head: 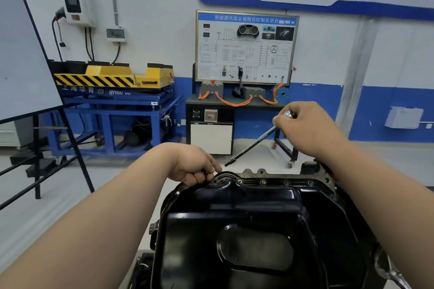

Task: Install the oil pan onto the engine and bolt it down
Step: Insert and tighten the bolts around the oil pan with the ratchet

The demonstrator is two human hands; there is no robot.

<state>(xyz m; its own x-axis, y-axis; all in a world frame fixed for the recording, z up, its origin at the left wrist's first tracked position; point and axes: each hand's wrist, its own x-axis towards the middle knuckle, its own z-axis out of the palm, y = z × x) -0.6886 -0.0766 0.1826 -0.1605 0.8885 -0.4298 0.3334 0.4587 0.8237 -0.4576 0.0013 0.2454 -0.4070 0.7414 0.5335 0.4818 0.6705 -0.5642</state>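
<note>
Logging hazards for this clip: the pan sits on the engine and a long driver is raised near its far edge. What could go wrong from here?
1. The driver points its tip toward the oil pan flange corner where the left hand has its curled fingers; lowering it could jab them.
2. The right hand grips the driver only at its top end, so the long shaft may wobble off a flange bolt.

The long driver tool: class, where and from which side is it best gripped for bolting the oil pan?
Grip its upper end, by the chrome knob, from above and the right, as the right hand does. The long driver tool slants down-left, its slim tip free beyond the far rim of the oil pan, near the left hand; a top grip keeps that tip clear.
</note>
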